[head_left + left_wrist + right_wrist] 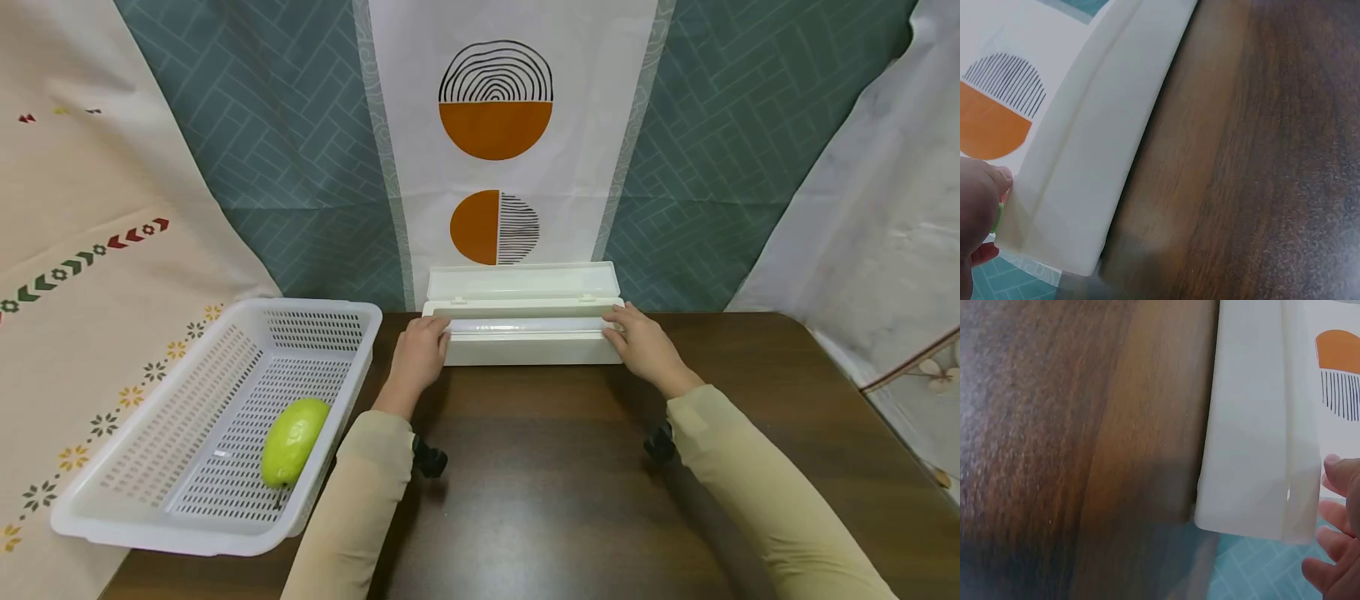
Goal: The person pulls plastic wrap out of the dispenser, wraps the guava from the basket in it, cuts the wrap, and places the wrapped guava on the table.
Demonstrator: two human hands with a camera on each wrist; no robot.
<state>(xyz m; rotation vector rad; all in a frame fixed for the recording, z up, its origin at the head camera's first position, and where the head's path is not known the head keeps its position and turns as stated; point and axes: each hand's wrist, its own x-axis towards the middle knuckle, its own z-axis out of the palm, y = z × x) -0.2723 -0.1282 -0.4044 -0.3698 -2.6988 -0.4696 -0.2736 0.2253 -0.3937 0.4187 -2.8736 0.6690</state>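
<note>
Dark wooden table (pixel 532 500) with a long white box (pixel 532 352) near its far edge, lid (pixel 521 283) raised.
The box looks light, stiff and smooth, probably plastic; its end walls seem the surest hold, the lid hinge perhaps the fragile part. Inside lies a shiny whitish roll (pixel 525 326), likely slick and best taken by both ends. The left hand (pixel 420 350) is at the left end, though whether it pinches anything I cannot tell; the right hand (pixel 647 343), opposite, has loosely bent, spread fingers, nothing visibly gripped.

both sleeved arms (pixel 363 500) stretched forward, left hand (pixel 420 352) and right hand (pixel 647 346) well apart, right fingers (pixel 1335 542) loosely bent
</note>
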